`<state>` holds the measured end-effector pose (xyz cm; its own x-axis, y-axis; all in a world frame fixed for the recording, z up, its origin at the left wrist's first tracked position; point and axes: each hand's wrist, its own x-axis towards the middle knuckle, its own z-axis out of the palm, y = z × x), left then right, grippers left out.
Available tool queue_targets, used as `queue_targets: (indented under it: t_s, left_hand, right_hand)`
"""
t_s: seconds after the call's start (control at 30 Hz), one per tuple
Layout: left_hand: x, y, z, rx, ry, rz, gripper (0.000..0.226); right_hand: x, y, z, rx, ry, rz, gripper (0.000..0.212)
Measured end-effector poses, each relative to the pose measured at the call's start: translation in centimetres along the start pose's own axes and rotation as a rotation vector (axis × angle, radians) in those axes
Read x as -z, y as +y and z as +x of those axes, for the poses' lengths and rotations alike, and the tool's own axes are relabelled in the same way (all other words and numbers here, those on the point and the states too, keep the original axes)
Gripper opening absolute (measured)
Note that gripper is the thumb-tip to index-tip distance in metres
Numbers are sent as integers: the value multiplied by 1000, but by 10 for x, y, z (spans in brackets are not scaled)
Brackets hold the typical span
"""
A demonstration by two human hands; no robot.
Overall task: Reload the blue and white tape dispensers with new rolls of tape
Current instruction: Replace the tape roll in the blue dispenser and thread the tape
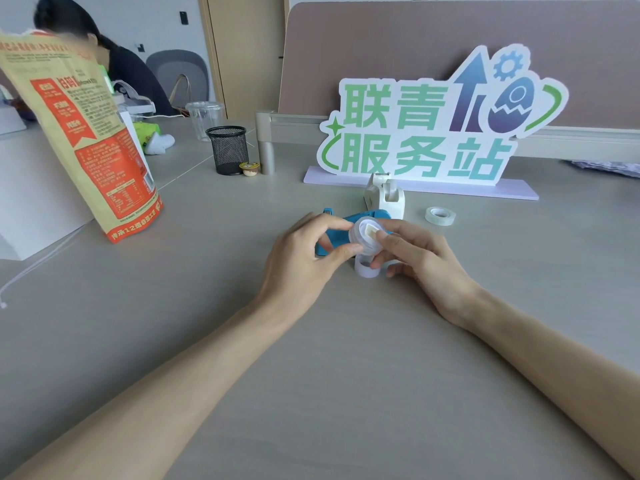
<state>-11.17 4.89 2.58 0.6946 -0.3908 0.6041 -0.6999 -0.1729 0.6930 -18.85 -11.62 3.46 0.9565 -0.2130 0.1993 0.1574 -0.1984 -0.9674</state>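
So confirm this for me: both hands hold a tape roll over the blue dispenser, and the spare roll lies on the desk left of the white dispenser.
Wrong side. In the head view the spare roll lies right of the white dispenser. The rest holds: left hand and right hand hold a tape roll over the blue dispenser.

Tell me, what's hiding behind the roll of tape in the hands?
Behind the held tape roll lies the blue tape dispenser. Only its top and left end show; the left hand and right hand cover the rest.

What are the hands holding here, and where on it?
Both hands, left and right, hold one roll of tape by its outer rim, above the blue dispenser.
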Motion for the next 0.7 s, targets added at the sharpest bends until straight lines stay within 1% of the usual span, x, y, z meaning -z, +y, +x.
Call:
queue_targets:
  t_s: [0.07, 0.17, 0.2, 0.3, 0.57, 0.7]
  left_hand:
    - [0, 0, 0, 27, 4, -15, 18]
    - [2, 1, 1, 86, -3, -41, 15]
    - [2, 2, 1, 112, -2, -57, 13]
    - [4, 4, 2, 157, -2, -108, 4]
    - [1, 0, 2, 134, -11, -37, 6]
    - [0, -1, 3, 147, -13, -14, 5]
  right_hand:
    - [1, 0, 0, 5, -17, -11, 21]
    - [2, 0, -2, 17, -52, -18, 36]
    - [2, 0, -2, 23, -60, -3, 37]
    - [1, -1, -2, 38, -57, 30, 36]
    - [-2, -1, -3, 67, -26, 24, 24]
    - [-2, 1, -2, 76, 11, 5, 22]
